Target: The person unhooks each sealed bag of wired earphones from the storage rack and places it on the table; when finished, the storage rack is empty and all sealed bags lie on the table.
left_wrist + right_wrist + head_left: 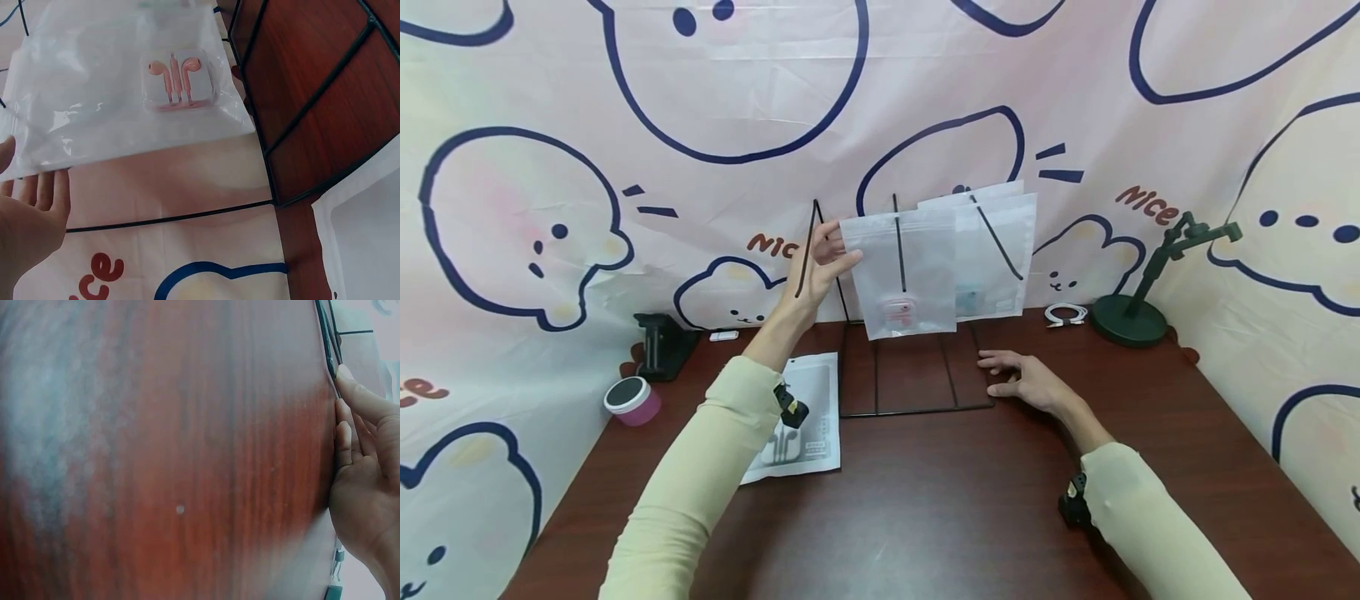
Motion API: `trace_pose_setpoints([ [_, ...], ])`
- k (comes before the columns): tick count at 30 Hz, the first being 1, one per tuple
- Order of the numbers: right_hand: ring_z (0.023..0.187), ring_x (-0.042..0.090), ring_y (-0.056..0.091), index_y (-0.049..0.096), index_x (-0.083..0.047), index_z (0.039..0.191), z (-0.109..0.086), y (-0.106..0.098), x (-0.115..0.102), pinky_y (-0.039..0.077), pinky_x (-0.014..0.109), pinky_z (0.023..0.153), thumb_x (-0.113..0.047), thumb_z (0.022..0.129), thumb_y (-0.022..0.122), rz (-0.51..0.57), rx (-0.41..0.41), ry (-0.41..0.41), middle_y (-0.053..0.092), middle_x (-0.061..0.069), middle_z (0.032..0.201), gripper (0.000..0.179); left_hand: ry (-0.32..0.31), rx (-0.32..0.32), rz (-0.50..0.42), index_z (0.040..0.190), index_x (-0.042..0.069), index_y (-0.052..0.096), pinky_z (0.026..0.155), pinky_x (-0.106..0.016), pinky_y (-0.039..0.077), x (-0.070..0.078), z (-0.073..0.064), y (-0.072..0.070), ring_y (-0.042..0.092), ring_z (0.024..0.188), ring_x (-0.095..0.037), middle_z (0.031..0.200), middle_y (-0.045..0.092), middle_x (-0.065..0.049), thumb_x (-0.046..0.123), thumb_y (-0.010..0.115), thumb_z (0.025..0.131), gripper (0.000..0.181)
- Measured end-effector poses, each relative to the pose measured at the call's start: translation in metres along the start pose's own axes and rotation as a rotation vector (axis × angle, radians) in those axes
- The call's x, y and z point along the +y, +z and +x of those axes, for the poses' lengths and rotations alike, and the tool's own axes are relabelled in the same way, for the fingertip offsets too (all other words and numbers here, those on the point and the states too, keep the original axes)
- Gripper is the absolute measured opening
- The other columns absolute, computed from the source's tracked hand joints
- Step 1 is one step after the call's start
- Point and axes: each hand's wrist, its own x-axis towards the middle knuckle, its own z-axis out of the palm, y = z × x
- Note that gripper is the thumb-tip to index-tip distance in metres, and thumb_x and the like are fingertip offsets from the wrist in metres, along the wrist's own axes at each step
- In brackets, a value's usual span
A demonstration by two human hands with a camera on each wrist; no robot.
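Observation:
A clear zip bag (917, 258) with a pink earphone case (178, 81) hangs at the middle rod of a black wire rack (917, 412). My left hand (820, 267) holds the bag's left edge, thumb in front and fingers behind. More clear bags (1000, 250) hang on the rack's right rod, one showing a bluish case. My right hand (1026, 379) rests low at the right side of the rack's base, thumb and fingers apart. In the right wrist view the thumb touches the black wire (328, 347). The rack's left rod (806, 250) overlaps my left hand.
A white package (816, 417) with an earphone picture lies left of the rack, partly under my left forearm. Farther left are a pink jar (634, 402) and a black stand (662, 346). A white cable (1065, 315) and a green stand (1129, 321) stand at the back right.

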Motion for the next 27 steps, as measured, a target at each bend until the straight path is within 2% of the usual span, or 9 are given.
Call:
trace_pose_setpoints([
  [3, 0.116, 0.03, 0.059, 0.066, -0.004, 0.139, 0.0, -0.001, 0.0, 0.049, 0.027, 0.082, -0.01, 0.093, 0.078, 0.002, 0.0, 0.007, 0.052, 0.013, 0.155, 0.048, 0.017, 0.0, -0.006, 0.151, 0.017, 0.054, 0.098, -0.04, 0.051, -0.003, -0.002, 0.001, 0.065, 0.111, -0.018, 0.131, 0.068, -0.021, 0.012, 0.073, 0.098, 0.057],
  [6, 0.117, 0.029, 0.058, 0.066, -0.005, 0.139, 0.0, -0.001, 0.0, 0.051, 0.026, 0.082, -0.011, 0.093, 0.079, 0.007, 0.001, 0.023, 0.051, 0.012, 0.156, 0.048, 0.02, -0.001, -0.019, 0.148, 0.017, 0.058, 0.099, -0.047, 0.053, -0.002, -0.004, 0.002, 0.066, 0.108, -0.018, 0.125, 0.071, -0.018, 0.012, 0.073, 0.098, 0.052],
  [14, 0.115, 0.029, 0.059, 0.068, -0.003, 0.136, 0.001, 0.003, -0.001, 0.047, 0.026, 0.082, -0.011, 0.093, 0.078, -0.006, 0.017, 0.008, 0.054, 0.014, 0.154, 0.045, 0.078, -0.019, -0.088, 0.142, 0.011, 0.062, 0.08, -0.035, 0.061, 0.001, -0.015, 0.007, 0.07, 0.096, -0.02, 0.116, 0.073, -0.016, 0.009, 0.069, 0.1, 0.043],
  [22, 0.115, 0.028, 0.058, 0.068, -0.005, 0.136, 0.0, 0.002, -0.001, 0.047, 0.028, 0.083, -0.011, 0.093, 0.078, 0.001, 0.013, 0.024, 0.054, 0.012, 0.154, 0.045, 0.043, -0.007, -0.109, 0.139, 0.016, 0.066, 0.074, -0.032, 0.062, 0.002, -0.036, 0.007, 0.07, 0.093, -0.019, 0.111, 0.074, -0.006, 0.014, 0.07, 0.101, 0.039],
  [27, 0.116, 0.029, 0.059, 0.068, -0.005, 0.136, 0.0, 0.003, -0.002, 0.048, 0.029, 0.084, -0.009, 0.092, 0.079, -0.001, 0.015, 0.026, 0.054, 0.011, 0.154, 0.045, 0.039, -0.03, -0.149, 0.138, 0.018, 0.066, 0.076, -0.034, 0.062, 0.002, -0.055, 0.009, 0.069, 0.094, -0.019, 0.11, 0.074, -0.006, 0.014, 0.068, 0.101, 0.037],
])
